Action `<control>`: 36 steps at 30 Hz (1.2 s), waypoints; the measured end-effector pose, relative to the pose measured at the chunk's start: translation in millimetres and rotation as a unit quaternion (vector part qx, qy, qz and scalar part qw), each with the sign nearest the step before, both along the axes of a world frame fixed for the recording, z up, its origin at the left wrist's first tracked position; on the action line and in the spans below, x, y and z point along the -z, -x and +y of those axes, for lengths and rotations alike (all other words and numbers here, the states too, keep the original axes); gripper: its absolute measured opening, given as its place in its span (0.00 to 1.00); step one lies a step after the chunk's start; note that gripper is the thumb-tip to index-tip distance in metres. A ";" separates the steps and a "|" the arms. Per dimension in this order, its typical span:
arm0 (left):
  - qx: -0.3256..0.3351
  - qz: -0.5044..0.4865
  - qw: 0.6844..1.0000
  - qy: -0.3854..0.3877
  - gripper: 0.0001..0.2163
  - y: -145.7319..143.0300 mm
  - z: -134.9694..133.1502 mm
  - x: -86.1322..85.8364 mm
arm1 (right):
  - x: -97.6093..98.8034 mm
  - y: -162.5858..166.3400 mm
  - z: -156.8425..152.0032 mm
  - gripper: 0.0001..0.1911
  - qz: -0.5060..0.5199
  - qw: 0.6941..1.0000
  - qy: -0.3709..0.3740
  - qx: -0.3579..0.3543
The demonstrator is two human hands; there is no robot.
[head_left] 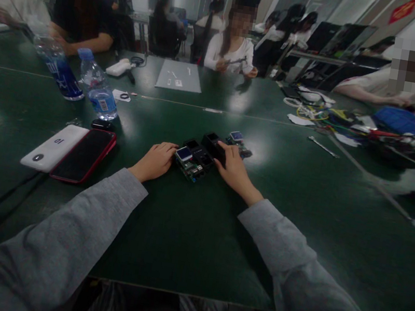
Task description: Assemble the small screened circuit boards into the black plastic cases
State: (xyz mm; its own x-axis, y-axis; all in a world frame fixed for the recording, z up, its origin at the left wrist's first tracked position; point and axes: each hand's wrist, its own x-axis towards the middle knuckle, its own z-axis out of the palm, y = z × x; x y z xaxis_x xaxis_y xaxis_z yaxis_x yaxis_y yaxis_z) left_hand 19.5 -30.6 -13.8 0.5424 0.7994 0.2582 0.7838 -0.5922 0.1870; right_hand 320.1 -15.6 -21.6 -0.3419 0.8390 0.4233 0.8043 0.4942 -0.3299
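Observation:
My left hand (pixel 154 161) rests on the table with fingers extended, its fingertips touching the left side of a small circuit board (pixel 192 169) with a little square screen. Directly behind that board lies a black plastic case (pixel 203 154) with openings in its top. My right hand (pixel 234 169) grips a second black case (pixel 210 139), index finger on top and thumb at the near side. Beyond the right fingers sits another board with a small screen (pixel 236 136), partly hidden by the hand.
On the left lie a white power bank (pixel 54 147), a red-edged phone (pixel 83 156) and two water bottles (pixel 101 91). A wrench (pixel 323 147) and tangled cables (pixel 317 110) are at right. A grey mat (pixel 180 76) with small parts lies before a seated person (pixel 232 49) across the table.

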 end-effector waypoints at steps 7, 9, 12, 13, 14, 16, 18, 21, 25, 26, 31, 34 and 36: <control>0.002 0.001 1.000 -0.007 0.18 0.7 0.9 2.3 | -0.3 0.0 -0.5 0.31 0.002 1.000 -0.006 -0.003; 0.002 0.001 1.000 -0.005 0.18 0.9 1.0 2.0 | -0.2 -0.1 -0.6 0.31 0.003 1.000 -0.003 -0.002; 0.002 0.003 1.000 -0.001 0.18 0.9 1.0 1.4 | -0.5 0.0 -0.8 0.31 0.001 1.000 -0.001 -0.001; 0.002 0.004 1.000 0.000 0.18 1.0 1.0 1.3 | -0.8 0.1 -0.9 0.31 0.000 1.000 -0.001 -0.002; 0.001 0.005 1.000 0.001 0.18 1.0 0.9 1.2 | -1.2 0.2 -1.2 0.31 0.001 1.000 -0.002 -0.002; 0.001 0.005 1.000 0.002 0.18 1.1 0.9 1.3 | -1.9 0.5 -1.8 0.31 0.001 1.000 -0.003 -0.003; 0.001 0.003 1.000 0.003 0.18 1.1 0.9 1.4 | -2.3 0.8 -2.3 0.31 0.000 1.000 -0.001 -0.003; 0.003 0.002 1.000 0.002 0.18 0.9 0.5 0.8 | -1.5 0.8 -2.2 0.31 -0.002 1.000 -0.001 0.000; 0.001 0.006 1.000 -0.003 0.17 0.1 -0.7 -0.8 | 0.5 0.2 -0.9 0.31 -0.003 1.000 -0.007 -0.001; 0.000 0.006 1.000 -0.004 0.18 -0.1 -1.0 -1.2 | 0.6 0.1 -0.8 0.31 -0.004 1.000 -0.008 -0.002; 0.003 0.006 1.000 -0.007 0.18 -0.6 -1.9 -2.5 | -0.8 0.6 -1.2 0.31 0.001 1.000 -0.005 -0.002; 0.005 0.006 1.000 -0.007 0.17 -0.6 -1.9 -2.7 | -1.8 1.2 -1.8 0.31 0.003 1.000 -0.005 -0.003; 0.004 0.005 1.000 -0.007 0.17 -0.5 -1.8 -2.3 | -2.4 1.5 -2.4 0.31 0.000 1.000 -0.006 -0.003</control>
State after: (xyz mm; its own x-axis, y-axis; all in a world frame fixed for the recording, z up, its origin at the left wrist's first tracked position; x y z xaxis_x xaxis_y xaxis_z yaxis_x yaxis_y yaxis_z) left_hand 19.9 -32.3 -11.5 0.5520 0.7911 0.2636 0.7807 -0.6014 0.1698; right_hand 318.7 -18.0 -19.2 -0.3468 0.8314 0.4342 0.8010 0.5034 -0.3241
